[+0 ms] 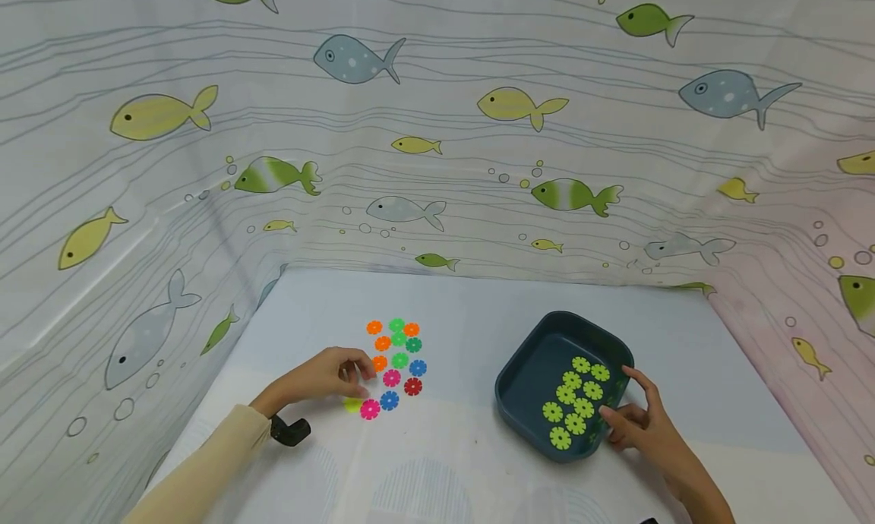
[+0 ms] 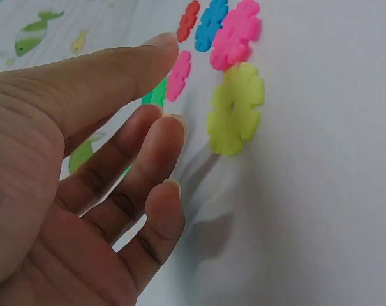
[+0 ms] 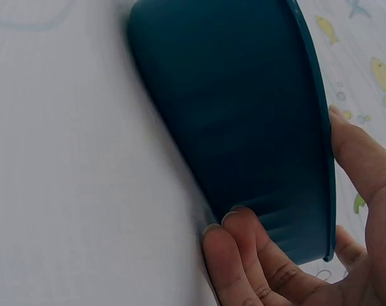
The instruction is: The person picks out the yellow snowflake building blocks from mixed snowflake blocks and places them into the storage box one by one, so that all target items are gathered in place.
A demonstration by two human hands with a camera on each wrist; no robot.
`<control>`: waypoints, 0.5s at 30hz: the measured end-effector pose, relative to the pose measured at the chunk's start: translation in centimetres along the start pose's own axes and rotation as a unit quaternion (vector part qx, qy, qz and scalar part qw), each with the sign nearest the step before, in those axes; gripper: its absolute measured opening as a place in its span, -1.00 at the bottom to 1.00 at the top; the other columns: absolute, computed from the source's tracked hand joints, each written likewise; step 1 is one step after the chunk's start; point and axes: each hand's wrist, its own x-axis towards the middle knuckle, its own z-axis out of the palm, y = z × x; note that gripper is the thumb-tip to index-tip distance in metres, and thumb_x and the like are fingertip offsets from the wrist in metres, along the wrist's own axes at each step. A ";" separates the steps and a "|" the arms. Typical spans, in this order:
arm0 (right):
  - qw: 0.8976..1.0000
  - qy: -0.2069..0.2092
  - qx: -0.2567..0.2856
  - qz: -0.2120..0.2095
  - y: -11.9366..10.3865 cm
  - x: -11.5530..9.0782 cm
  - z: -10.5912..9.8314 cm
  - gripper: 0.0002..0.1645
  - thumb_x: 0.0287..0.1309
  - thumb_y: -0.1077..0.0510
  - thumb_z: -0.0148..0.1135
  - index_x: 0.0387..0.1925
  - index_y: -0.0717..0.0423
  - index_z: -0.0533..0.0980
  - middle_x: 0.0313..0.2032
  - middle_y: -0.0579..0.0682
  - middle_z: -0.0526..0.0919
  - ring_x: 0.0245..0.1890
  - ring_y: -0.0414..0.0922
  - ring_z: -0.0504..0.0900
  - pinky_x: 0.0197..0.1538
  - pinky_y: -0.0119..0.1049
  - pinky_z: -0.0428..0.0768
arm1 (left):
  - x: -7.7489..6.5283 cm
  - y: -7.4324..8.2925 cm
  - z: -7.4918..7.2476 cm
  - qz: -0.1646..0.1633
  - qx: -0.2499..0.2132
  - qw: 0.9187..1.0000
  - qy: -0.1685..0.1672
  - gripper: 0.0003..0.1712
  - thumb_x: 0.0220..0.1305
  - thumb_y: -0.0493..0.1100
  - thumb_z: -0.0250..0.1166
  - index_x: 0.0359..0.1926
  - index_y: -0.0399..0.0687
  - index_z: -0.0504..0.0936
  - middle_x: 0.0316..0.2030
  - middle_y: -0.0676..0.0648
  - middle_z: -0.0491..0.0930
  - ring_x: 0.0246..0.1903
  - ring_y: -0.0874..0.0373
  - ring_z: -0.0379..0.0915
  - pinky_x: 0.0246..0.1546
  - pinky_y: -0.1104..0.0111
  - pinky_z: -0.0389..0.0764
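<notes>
My left hand (image 1: 342,374) is over the near left side of a loose group of notched flower-shaped plastic discs. Its thumb and bent fingers stand apart with nothing between them in the left wrist view. Beside the fingertips lies a yellow-green disc (image 2: 236,109), partly hidden by the hand in the head view. A pink disc (image 1: 370,409) and a blue disc (image 1: 390,400) lie right by it. With my right hand (image 1: 642,425) I grip the right side of a dark teal square tray (image 1: 526,372), thumb and fingers at its rim and outer wall. Several yellow-green discs (image 1: 584,408) lie in it.
Orange (image 1: 374,327), green (image 1: 399,361), blue and red discs (image 1: 413,386) are spread on the white table (image 1: 451,463) beyond my left hand. A fish-printed curtain (image 1: 424,182) rises behind the table and along both sides. The tray stands to the right of the loose discs.
</notes>
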 end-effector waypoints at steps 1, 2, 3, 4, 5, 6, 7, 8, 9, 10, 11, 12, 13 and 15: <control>1.000 0.001 0.000 0.001 0.0 0.0 0.0 0.14 0.41 0.00 0.31 0.58 -0.39 -0.33 -0.18 0.16 0.65 -0.30 0.08 0.68 -0.20 -0.12 0.71 | -0.2 -0.1 0.0 -0.001 -0.002 1.000 0.000 -0.68 0.18 -0.07 0.56 -0.07 0.04 0.70 -0.21 0.01 0.66 -0.30 0.07 0.56 -0.26 0.35 0.62; 1.000 0.001 0.000 0.002 0.0 0.0 0.0 0.14 0.41 0.00 0.32 0.58 -0.39 -0.33 -0.18 0.16 0.65 -0.30 0.08 0.68 -0.20 -0.12 0.71 | -0.5 -0.2 0.0 -0.001 -0.004 1.000 -0.001 -0.67 0.17 -0.07 0.57 -0.07 0.03 0.70 -0.20 0.00 0.66 -0.31 0.07 0.55 -0.27 0.35 0.61; 1.000 0.002 0.000 0.002 0.0 0.0 0.0 0.14 0.40 0.00 0.32 0.58 -0.40 -0.33 -0.18 0.17 0.65 -0.30 0.08 0.68 -0.20 -0.12 0.71 | -0.7 -0.3 0.1 -0.001 -0.005 1.000 -0.001 -0.65 0.16 -0.07 0.58 -0.07 0.02 0.70 -0.20 0.00 0.66 -0.32 0.07 0.55 -0.28 0.36 0.60; 1.000 0.003 -0.001 0.003 -0.1 0.0 0.0 0.14 0.40 0.00 0.32 0.58 -0.39 -0.32 -0.18 0.16 0.65 -0.30 0.08 0.68 -0.20 -0.12 0.71 | -0.9 -0.4 0.1 -0.002 -0.004 1.000 -0.002 -0.64 0.15 -0.07 0.59 -0.06 0.02 0.69 -0.20 0.00 0.65 -0.33 0.07 0.55 -0.28 0.36 0.59; 1.000 0.005 -0.001 0.003 -0.1 0.0 0.0 0.14 0.40 0.00 0.32 0.58 -0.39 -0.32 -0.18 0.16 0.65 -0.30 0.08 0.68 -0.20 -0.12 0.71 | -1.1 -0.4 0.1 -0.001 -0.003 1.000 -0.003 -0.62 0.13 -0.07 0.60 -0.05 0.02 0.69 -0.20 0.00 0.65 -0.34 0.07 0.55 -0.27 0.37 0.58; 1.000 0.006 -0.002 0.002 -0.1 0.0 -0.1 0.14 0.39 0.00 0.33 0.58 -0.38 -0.32 -0.18 0.16 0.66 -0.30 0.07 0.68 -0.20 -0.12 0.71 | -1.3 -0.5 0.2 -0.001 -0.002 1.000 -0.003 -0.60 0.11 -0.07 0.61 -0.05 0.03 0.69 -0.20 0.00 0.65 -0.35 0.08 0.55 -0.27 0.37 0.57; 1.000 0.005 -0.002 0.002 -0.1 0.1 -0.1 0.14 0.40 0.00 0.33 0.58 -0.38 -0.31 -0.18 0.16 0.66 -0.30 0.07 0.68 -0.20 -0.12 0.71 | -1.5 -0.5 0.2 0.000 0.001 1.000 -0.002 -0.58 0.09 -0.06 0.62 -0.04 0.04 0.69 -0.20 0.01 0.64 -0.35 0.09 0.55 -0.27 0.38 0.56; 1.000 0.004 -0.001 0.002 0.0 0.1 -0.1 0.14 0.40 0.00 0.33 0.58 -0.39 -0.32 -0.18 0.16 0.66 -0.30 0.07 0.68 -0.20 -0.12 0.71 | -1.7 -0.5 0.2 0.002 0.003 1.000 -0.002 -0.56 0.08 -0.05 0.63 -0.04 0.05 0.68 -0.20 0.01 0.64 -0.35 0.09 0.55 -0.27 0.39 0.55; 1.000 0.004 0.000 0.002 0.0 0.1 -0.1 0.14 0.40 0.00 0.32 0.58 -0.39 -0.32 -0.17 0.16 0.66 -0.29 0.07 0.68 -0.20 -0.12 0.71 | -1.9 -0.5 0.2 0.004 0.006 1.000 -0.001 -0.55 0.07 -0.05 0.64 -0.03 0.06 0.68 -0.21 0.01 0.64 -0.34 0.10 0.54 -0.27 0.39 0.55; 1.000 0.003 0.000 0.003 0.0 0.1 -0.1 0.14 0.40 0.00 0.32 0.58 -0.40 -0.32 -0.17 0.16 0.66 -0.29 0.07 0.68 -0.20 -0.12 0.71 | -2.1 -0.6 0.2 0.006 0.010 1.000 -0.001 -0.53 0.06 -0.05 0.64 -0.02 0.07 0.67 -0.21 0.02 0.63 -0.34 0.10 0.54 -0.27 0.39 0.54; 1.000 0.003 0.001 0.004 0.1 0.1 -0.1 0.14 0.40 0.00 0.32 0.58 -0.40 -0.32 -0.18 0.16 0.66 -0.29 0.07 0.68 -0.19 -0.12 0.71 | -2.2 -0.6 0.2 0.010 0.012 1.000 -0.001 -0.53 0.06 -0.05 0.64 -0.01 0.07 0.67 -0.21 0.02 0.63 -0.34 0.10 0.54 -0.27 0.40 0.54; 1.000 0.003 0.000 0.006 0.1 0.2 -0.1 0.14 0.40 0.00 0.32 0.58 -0.40 -0.32 -0.18 0.15 0.66 -0.29 0.07 0.68 -0.20 -0.12 0.71 | -2.3 -0.6 0.3 0.013 0.015 1.000 0.000 -0.53 0.06 -0.06 0.64 -0.01 0.08 0.66 -0.21 0.02 0.62 -0.33 0.11 0.53 -0.27 0.40 0.54; 1.000 0.003 0.001 0.008 0.1 0.2 0.0 0.14 0.40 0.00 0.32 0.58 -0.41 -0.32 -0.18 0.15 0.66 -0.29 0.08 0.68 -0.19 -0.11 0.71 | -2.4 -0.7 0.3 0.016 0.019 1.000 0.000 -0.53 0.07 -0.06 0.64 -0.01 0.08 0.66 -0.22 0.02 0.62 -0.33 0.11 0.53 -0.27 0.41 0.54; 1.000 0.003 0.000 0.011 0.1 0.2 0.0 0.14 0.40 0.00 0.33 0.58 -0.41 -0.32 -0.18 0.15 0.66 -0.29 0.08 0.68 -0.19 -0.12 0.71 | -2.5 -0.9 0.4 0.022 0.022 1.000 0.000 -0.55 0.09 -0.07 0.63 -0.01 0.07 0.67 -0.21 0.03 0.62 -0.33 0.12 0.53 -0.27 0.41 0.54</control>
